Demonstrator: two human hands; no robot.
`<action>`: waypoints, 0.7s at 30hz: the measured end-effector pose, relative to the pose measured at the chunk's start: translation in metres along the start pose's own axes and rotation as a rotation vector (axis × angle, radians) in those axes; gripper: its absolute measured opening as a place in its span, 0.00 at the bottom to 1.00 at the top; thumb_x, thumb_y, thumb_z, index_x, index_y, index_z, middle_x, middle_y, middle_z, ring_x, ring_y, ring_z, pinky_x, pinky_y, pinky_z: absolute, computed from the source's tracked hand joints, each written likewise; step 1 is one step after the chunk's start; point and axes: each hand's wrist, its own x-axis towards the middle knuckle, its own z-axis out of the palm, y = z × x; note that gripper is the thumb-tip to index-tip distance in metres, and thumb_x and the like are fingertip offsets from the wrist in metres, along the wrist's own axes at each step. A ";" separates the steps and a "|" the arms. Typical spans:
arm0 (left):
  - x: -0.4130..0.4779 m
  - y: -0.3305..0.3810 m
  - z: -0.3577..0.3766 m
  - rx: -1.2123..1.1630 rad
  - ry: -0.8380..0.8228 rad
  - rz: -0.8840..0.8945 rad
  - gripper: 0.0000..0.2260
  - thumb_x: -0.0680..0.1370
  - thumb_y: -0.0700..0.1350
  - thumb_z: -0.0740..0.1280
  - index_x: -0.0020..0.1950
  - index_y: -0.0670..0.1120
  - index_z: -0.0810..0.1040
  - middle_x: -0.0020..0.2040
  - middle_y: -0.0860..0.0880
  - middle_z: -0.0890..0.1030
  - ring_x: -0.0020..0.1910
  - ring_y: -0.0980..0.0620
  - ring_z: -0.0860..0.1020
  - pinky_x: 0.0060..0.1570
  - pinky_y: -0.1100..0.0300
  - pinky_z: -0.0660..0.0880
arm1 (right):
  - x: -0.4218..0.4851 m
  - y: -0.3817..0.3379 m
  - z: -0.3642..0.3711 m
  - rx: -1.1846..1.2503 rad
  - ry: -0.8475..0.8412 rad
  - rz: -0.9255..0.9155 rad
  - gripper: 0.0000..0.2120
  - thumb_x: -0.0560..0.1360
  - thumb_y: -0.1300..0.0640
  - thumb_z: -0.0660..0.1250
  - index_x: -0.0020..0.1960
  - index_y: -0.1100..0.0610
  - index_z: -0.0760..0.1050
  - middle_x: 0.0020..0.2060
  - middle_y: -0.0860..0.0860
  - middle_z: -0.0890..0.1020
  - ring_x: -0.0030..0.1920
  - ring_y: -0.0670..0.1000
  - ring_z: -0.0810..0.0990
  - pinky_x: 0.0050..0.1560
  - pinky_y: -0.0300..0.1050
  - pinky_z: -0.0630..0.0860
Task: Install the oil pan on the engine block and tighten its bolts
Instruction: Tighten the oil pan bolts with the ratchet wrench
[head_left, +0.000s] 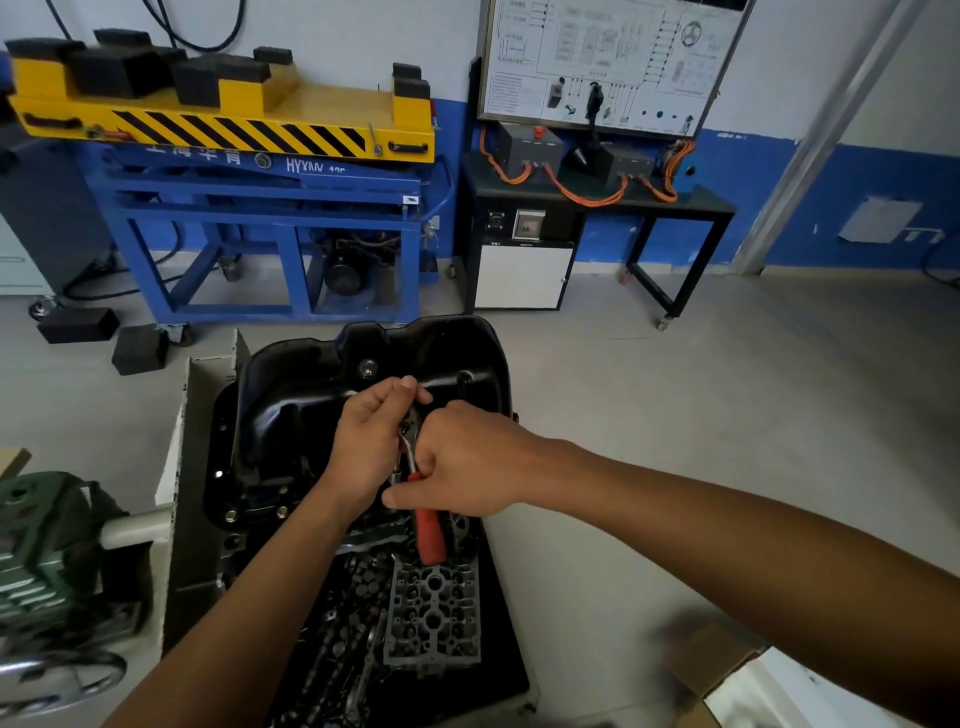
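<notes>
Left hand (370, 441) and right hand (462, 462) both clasp the red-handled steel ratchet (429, 532) over the black metal oil pan (291, 395), where a tilted socket could slip off.

Far beyond the grip stands a white wall (363, 36) with a blue lower band (857, 208), above a grey floor (727, 389). Beyond and to the left is a blue-framed lift table (260, 208) with a yellow, black-striped top carrying black foam blocks (119, 67); two more blocks (78, 325) lie on the floor below it. Beyond and to the right, a black bench (680, 208) on casters bears orange cables (587, 197) under a wiring-diagram board (597, 57). A green machine (41, 545) sits well left of the grip.
</notes>
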 end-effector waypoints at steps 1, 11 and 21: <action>-0.001 0.001 -0.001 0.002 -0.004 0.004 0.15 0.85 0.47 0.60 0.45 0.43 0.81 0.36 0.47 0.76 0.38 0.49 0.72 0.43 0.55 0.70 | 0.001 0.000 0.001 0.010 0.004 0.004 0.27 0.75 0.41 0.70 0.24 0.55 0.69 0.19 0.48 0.69 0.21 0.47 0.66 0.33 0.50 0.76; -0.004 0.004 -0.002 -0.068 -0.085 -0.097 0.15 0.79 0.52 0.59 0.44 0.51 0.83 0.44 0.41 0.77 0.43 0.44 0.73 0.43 0.51 0.69 | -0.004 0.013 -0.020 -0.292 -0.023 -0.040 0.26 0.72 0.40 0.73 0.26 0.51 0.65 0.20 0.44 0.68 0.24 0.45 0.68 0.27 0.41 0.65; -0.003 0.001 -0.001 0.019 -0.120 -0.098 0.16 0.84 0.48 0.57 0.44 0.53 0.83 0.40 0.53 0.79 0.34 0.60 0.75 0.33 0.65 0.72 | -0.002 0.031 -0.035 -0.426 0.027 0.050 0.24 0.71 0.42 0.74 0.28 0.51 0.64 0.26 0.47 0.70 0.28 0.49 0.70 0.29 0.42 0.60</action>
